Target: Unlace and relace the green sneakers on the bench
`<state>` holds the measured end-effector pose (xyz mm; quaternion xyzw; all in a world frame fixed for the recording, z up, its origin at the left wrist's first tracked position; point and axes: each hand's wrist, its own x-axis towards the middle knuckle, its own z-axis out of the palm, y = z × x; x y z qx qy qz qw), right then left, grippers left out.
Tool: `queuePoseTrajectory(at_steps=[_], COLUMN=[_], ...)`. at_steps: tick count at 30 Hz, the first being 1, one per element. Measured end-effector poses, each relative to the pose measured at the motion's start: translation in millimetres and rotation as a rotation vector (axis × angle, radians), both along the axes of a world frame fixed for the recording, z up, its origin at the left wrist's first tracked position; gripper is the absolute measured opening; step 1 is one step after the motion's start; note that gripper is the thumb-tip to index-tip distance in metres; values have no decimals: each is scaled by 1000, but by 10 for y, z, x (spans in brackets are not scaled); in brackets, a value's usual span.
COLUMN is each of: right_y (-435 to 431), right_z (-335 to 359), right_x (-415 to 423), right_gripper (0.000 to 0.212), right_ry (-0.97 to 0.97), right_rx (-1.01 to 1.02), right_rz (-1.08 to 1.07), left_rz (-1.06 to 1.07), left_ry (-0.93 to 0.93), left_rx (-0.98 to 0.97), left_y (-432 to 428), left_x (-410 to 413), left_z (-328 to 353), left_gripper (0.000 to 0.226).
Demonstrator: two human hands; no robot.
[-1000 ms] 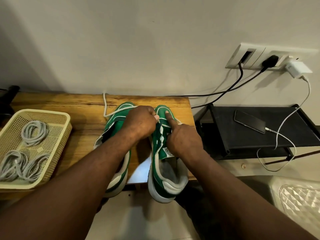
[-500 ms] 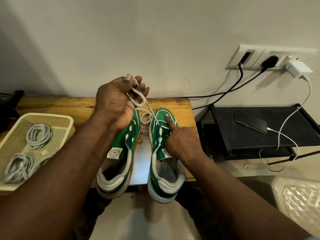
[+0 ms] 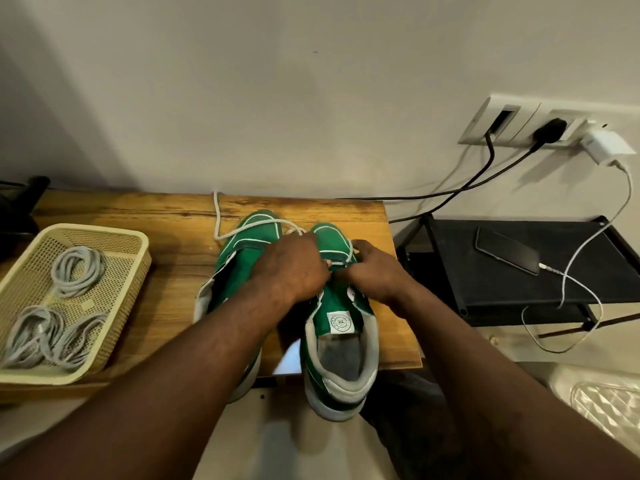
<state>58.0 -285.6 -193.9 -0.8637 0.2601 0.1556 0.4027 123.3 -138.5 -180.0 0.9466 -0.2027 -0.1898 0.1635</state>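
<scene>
Left hand and right hand, fingers curled, pinch the white cord shoelace over the right green canvas sneaker, beside the left green sneaker, at the wooden bench's front right corner, heels overhanging.

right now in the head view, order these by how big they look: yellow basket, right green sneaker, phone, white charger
1. yellow basket
2. right green sneaker
3. phone
4. white charger, only slightly smaller-looking than the phone, so that pair is unsure
</scene>
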Motion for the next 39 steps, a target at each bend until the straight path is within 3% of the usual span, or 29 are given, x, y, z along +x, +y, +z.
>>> queuePoseTrajectory(at_steps=[2, 4, 6, 9, 13, 14, 15, 17, 18, 20, 23, 25, 29, 31, 33, 35, 36, 37, 39], right_y=[-29, -22, -41, -62, -70, -53, -37, -36, -74, -218, -339, -336, -401, -426, -425, -375, -336, -290, -171], right_z=[-78, -162, -229, -244, -187, -139, -63, 197, 350, 569, 620, 524, 550, 580, 468, 291, 221, 189, 239], right_x=[47, 87, 101, 91, 144, 152, 165, 165, 157, 151, 106, 64, 68, 62, 34, 1, -6, -7, 2], right_gripper=[68, 33, 21, 21, 12, 10, 8, 14, 15, 13, 9, 20, 32, 32, 33, 41, 50, 58, 58], right_ry=[-84, -180, -253, -330, -361, -376, -408, -452, -484, -619, -795, -843, -1120, -1120, -880, -466, -280, -167, -152], right_rx=[188, 275, 171, -60, -174, -112, 91, 709, 964, 1167, 862, 660, 637, 530, 170, -196, -284, -334, -440], right_rz=[-152, -333, -431, -398, -436, -507, -630, -855, -869, -813, -800, -810, -803, -736, -642, -498, -414, -341, -224], left_rz=[4, 7, -1, -29, -26, -25, -23, -26, -26, -31, -30, -23, -11, -12, -20, -43, -61, -77, -95], left_ry=[-13, 4, 34, 18, 10, 14, 18, 18, 18, 20, 34, 44, 47, 42, 43, 73, 93, 109, 114], left_rx=[1, -21, -34, -13, -31, -36, -33, -18, -11, 2, 5, 1, 8, 16, 11, 6, 8, 13, 19], left_y=[23, 49, 52, 20, 26, 31, 36, 29, 25, 20, 18, 24, 5, 2, 5, 18, 27, 36, 56], left_x=[-3, -8, -51, -135, -140, -140, -142, -154, -156, -152, -137, -123, -110, -112, -107, -64, -31, 4, 53], left_z=[11, 12, 12, -11, -22, -19, -20, -23, -25, -33, -39, -34, -17, -28, -31, -1, 21, 45, 77], left_gripper=[28, 25, 22, 24, 25, 24, 24, 24, 25, 26, 26, 26, 27, 27, 28, 29, 27, 23, 17])
